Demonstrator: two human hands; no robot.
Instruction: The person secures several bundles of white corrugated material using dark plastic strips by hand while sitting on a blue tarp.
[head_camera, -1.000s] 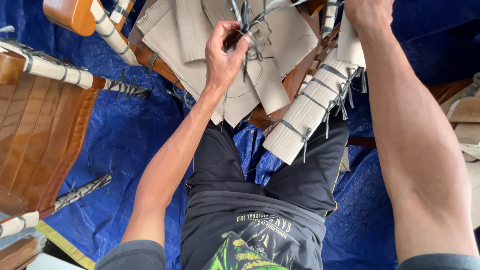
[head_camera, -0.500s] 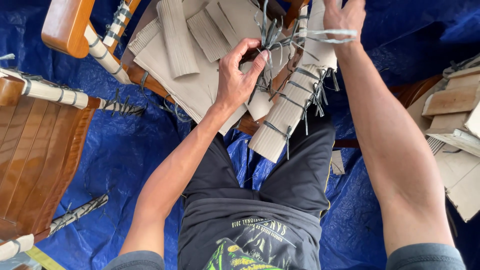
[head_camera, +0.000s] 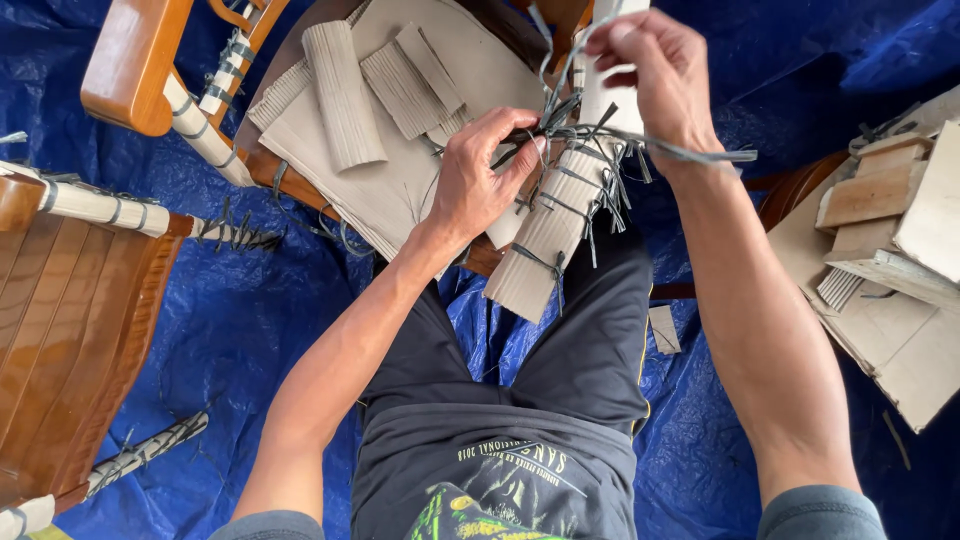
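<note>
The left hand (head_camera: 480, 185) now pinches the knot on the cardboard wrap (head_camera: 560, 225) as the right hand (head_camera: 650, 75), lowered, grips the strap (head_camera: 690, 153) taut.

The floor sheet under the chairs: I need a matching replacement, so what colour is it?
Blue, a crinkled tarpaulin, shown best in the head view, the only one here.

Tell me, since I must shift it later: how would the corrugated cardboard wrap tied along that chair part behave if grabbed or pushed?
The corrugated cardboard wrap looks light and probably crushes easily, being thin ribbed sheet. Curled round the wood, it likely bends across its ribs but resists along them. The grey ties the left hand and right hand work should keep it from sliding.
</note>
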